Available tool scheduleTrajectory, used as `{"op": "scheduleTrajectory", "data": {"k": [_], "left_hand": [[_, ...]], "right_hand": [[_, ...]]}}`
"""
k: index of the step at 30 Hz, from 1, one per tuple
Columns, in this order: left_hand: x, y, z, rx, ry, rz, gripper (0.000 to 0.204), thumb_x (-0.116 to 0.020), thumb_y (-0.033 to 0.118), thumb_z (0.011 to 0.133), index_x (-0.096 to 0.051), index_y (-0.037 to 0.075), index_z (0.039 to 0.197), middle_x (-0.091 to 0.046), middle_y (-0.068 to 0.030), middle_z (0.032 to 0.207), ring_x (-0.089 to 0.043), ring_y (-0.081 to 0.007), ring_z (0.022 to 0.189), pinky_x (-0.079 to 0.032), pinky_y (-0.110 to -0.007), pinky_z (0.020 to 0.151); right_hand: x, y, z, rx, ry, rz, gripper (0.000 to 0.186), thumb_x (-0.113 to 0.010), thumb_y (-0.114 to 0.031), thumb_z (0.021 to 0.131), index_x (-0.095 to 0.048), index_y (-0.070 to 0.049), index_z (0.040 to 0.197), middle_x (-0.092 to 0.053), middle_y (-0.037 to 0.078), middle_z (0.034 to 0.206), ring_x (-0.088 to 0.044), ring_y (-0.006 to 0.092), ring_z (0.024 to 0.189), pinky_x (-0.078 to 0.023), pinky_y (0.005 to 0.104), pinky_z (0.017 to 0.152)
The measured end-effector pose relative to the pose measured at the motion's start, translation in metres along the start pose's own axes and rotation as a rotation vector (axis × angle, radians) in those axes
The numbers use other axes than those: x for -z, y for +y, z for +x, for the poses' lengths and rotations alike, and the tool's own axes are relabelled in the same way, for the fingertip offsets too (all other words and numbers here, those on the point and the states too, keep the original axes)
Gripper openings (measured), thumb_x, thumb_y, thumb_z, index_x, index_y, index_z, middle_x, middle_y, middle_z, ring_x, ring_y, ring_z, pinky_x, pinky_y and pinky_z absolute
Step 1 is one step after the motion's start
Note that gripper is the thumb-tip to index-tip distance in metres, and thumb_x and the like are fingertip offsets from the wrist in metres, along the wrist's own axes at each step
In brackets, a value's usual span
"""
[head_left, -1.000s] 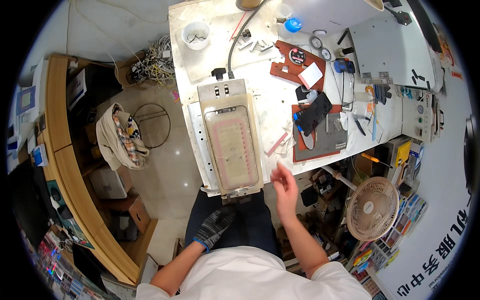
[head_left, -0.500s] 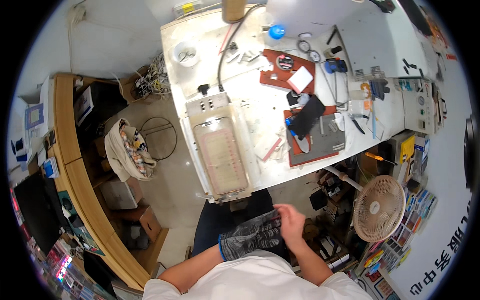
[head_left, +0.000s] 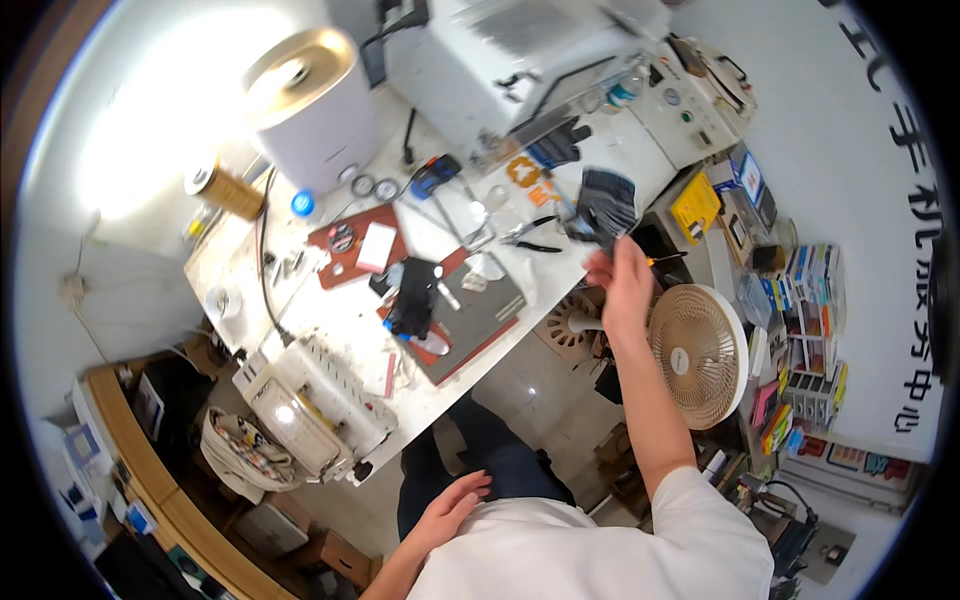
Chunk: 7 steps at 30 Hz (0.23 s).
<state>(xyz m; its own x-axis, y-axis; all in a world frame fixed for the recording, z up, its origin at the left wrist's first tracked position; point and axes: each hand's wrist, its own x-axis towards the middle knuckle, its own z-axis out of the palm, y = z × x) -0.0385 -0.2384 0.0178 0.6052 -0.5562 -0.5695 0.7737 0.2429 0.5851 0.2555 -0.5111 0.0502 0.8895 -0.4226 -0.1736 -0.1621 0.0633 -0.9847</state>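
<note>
Over the right end of the workbench (head_left: pixel 455 372), my right hand (head_left: pixel 625 285) is closed on a dark grey knitted work glove (head_left: pixel 607 200). The glove hangs out beyond my fingertips, a little smeared by motion. Behind it on the bench lies another dark glove (head_left: pixel 560 143). My left hand (head_left: pixel 450 512) is bare, with its fingers stretched out near my lap, and holds nothing. A pair of dark-handled pliers (head_left: pixel 535 238) rests on the bench to the left of the held glove.
A beige fan (head_left: pixel 698 355) stands close under my right forearm. On the bench are a grey work mat (head_left: pixel 465 315), a black phone-like slab (head_left: pixel 412 297), a plate machine with a glass top (head_left: pixel 300 420) and a large white cylinder (head_left: pixel 310 110). Shelves of small boxes (head_left: pixel 815 300) line the right.
The glove has come off my left hand. My right hand has carried it forward and right over the bench, and the view has swung to the right.
</note>
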Motion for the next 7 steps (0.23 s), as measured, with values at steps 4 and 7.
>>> {"op": "scheduleTrajectory", "data": {"k": [4, 7], "left_hand": [[-0.004, -0.006, 0.011, 0.071, 0.100, 0.185, 0.043, -0.045, 0.015, 0.097, -0.037, 0.002, 0.137, -0.048, -0.0105, 0.133, -0.047, -0.0181, 0.119, -0.035, -0.030, 0.101], [0.028, -0.030, 0.014, 0.217, 0.002, 0.303, 0.045, -0.048, 0.015, 0.096, -0.036, 0.004, 0.138, -0.047, -0.0093, 0.135, -0.042, -0.0185, 0.126, -0.032, -0.029, 0.104]], "right_hand": [[0.012, 0.020, 0.035, 0.007, -0.131, -0.082, 0.032, -0.047, -0.023, 0.096, -0.049, 0.000, 0.118, -0.063, 0.007, 0.084, -0.061, 0.0129, 0.069, -0.048, 0.0249, 0.059], [0.053, 0.054, -0.020, 0.092, -0.217, -0.301, 0.029, -0.052, -0.022, 0.093, -0.054, -0.005, 0.116, -0.065, 0.006, 0.080, -0.063, 0.0142, 0.068, -0.050, 0.0319, 0.061]]}}
